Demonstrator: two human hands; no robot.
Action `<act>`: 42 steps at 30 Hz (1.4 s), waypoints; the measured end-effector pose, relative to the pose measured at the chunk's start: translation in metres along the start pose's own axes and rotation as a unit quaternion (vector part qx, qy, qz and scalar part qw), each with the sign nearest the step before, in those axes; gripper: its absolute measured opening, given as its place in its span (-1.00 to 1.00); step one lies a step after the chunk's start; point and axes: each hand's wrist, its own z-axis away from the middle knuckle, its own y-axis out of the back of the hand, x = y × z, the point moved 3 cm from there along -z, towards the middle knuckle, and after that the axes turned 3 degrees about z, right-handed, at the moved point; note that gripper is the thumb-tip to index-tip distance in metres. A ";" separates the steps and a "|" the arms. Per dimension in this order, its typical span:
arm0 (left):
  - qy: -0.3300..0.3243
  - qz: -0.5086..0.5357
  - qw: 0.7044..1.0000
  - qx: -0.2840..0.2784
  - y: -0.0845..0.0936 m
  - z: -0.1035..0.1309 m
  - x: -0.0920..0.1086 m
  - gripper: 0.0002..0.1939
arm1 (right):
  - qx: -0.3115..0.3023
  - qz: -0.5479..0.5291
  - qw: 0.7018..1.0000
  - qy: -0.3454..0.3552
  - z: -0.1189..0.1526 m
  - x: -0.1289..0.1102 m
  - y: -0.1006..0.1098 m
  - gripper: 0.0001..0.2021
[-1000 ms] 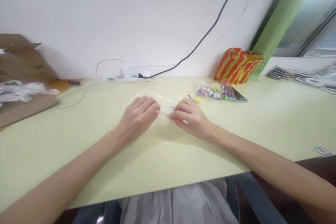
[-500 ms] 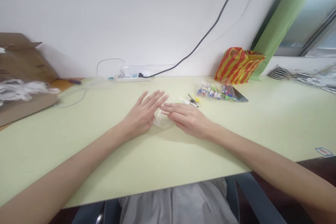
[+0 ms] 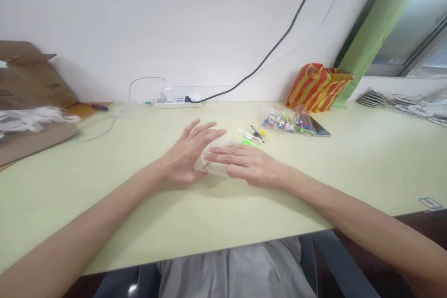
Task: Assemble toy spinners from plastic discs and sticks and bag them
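A small clear plastic bag [image 3: 217, 168] lies between my hands on the pale green table. My left hand [image 3: 186, 156] is at its left side, fingers spread, with the thumb touching the bag's edge. Over the bag's right part, my right hand [image 3: 253, 163] has its upper fingers stretched leftward and a lower finger curled in, gripping the film. What the bag holds is hidden by the fingers and glare. Just beyond my right hand are a bright green plastic piece [image 3: 247, 141], a white piece [image 3: 249, 135], a black piece [image 3: 256, 134] and a yellow piece [image 3: 262, 133].
A clear bag of colourful small parts [image 3: 279, 121] lies at the back right, by a dark flat device [image 3: 319, 126]. Behind stands a red-and-yellow striped bag [image 3: 316, 88]. A power strip [image 3: 178, 104] sits along the wall; a cardboard box [image 3: 35, 79] is at the left.
My right hand has shifted left and slightly toward me over the bag. My left hand's thumb and fingers have spread wider. The green piece has come into view.
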 end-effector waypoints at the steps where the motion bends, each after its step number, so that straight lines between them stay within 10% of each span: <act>1: -0.007 -0.012 1.000 0.008 0.002 0.000 0.000 -0.10 | -0.001 0.006 1.000 0.001 0.000 -0.001 0.001 -0.65; 20: -0.003 -0.080 0.993 0.091 0.001 0.003 -0.008 -0.18 | 0.024 -0.063 0.996 -0.053 0.004 0.008 0.001 -0.61; 32: -0.028 -0.139 0.990 -0.029 0.003 -0.004 0.010 -0.11 | -0.095 0.087 0.991 -0.044 0.000 0.003 -0.004 -0.44; 42: -0.051 -0.182 0.982 0.000 0.012 -0.011 0.030 -0.13 | -0.083 0.108 0.991 -0.009 -0.008 -0.018 -0.007 -0.46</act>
